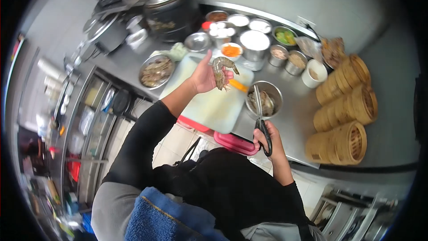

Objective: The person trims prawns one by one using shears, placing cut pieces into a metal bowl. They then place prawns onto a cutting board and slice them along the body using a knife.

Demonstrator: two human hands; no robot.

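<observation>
A raw grey shrimp lies curled across the palm of my left hand, which holds it above the white cutting board. In my right hand are black-handled scissors, their blades slightly apart and pointing away from me. The blades pass over a steel bowl with shrimp inside, right of the board. Left of the board, another steel bowl is heaped with more shrimp. An orange-handled tool rests on the board, partly hidden.
Bamboo steamers are stacked at the right. Several bowls of ingredients line the back, among them chopped carrot and a white cup. A large dark pot stands at the back left. A pink tray sits at the counter's front edge.
</observation>
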